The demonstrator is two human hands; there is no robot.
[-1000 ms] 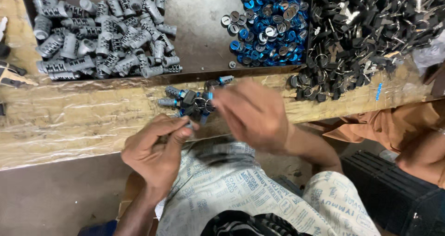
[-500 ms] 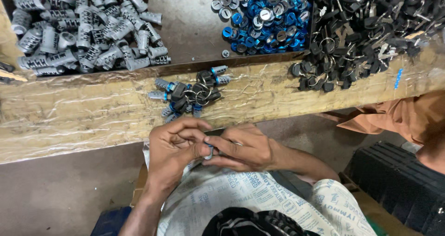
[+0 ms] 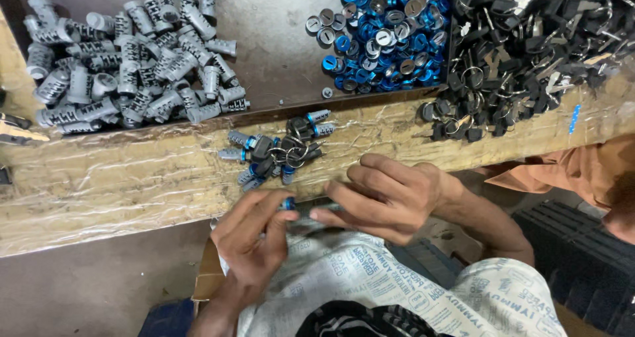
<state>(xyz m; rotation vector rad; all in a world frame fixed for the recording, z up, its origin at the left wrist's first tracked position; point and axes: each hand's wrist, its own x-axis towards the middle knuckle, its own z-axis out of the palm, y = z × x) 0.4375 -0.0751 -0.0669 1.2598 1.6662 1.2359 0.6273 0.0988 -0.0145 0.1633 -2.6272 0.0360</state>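
Just below the tabletop [image 3: 99, 191] edge, the left hand [image 3: 254, 241] and right hand [image 3: 383, 198] pinch, fingers closed, a small lock cylinder [image 3: 297, 206], probably metal: light, rigid, best gripped at its ends.

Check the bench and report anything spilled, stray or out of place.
One small grey round cap lies alone on the brown tray floor, apart from the heap of blue and grey round caps. Some black-headed keys have spread from their pile onto the plastic-wrapped wooden ledge. Nothing looks damaged.
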